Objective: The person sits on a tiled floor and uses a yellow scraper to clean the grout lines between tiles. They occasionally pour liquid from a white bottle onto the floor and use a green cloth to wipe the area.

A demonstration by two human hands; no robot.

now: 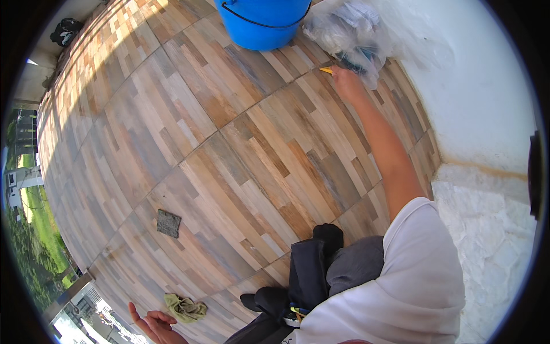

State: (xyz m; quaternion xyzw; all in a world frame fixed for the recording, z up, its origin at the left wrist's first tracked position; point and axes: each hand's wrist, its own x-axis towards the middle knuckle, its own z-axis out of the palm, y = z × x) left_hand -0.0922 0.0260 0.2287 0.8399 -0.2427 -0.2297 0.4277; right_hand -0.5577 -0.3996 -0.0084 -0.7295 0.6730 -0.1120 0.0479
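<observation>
My right hand [346,83] reaches out to the far right, close above the tiled floor, its fingers closed on a small yellow object [326,70]. Only the yellow tip sticks out, so its kind is unclear. Right beside that hand lies a clear plastic bag [366,40] with pale and dark contents. At the lower left is my left hand [153,324], holding nothing, index finger stretched out and the others loosely bent. A crumpled olive-green cloth [185,308] rests on the floor next to it. Farther up lies a dark grey square pad [168,223].
A blue bucket [260,23] with a black handle stands at the far side, left of the bag. A white wall [487,97] runs along the right. The wood-patterned tile floor [229,166] stretches to an edge with greenery beyond at left. A black bundle [66,32] sits far left.
</observation>
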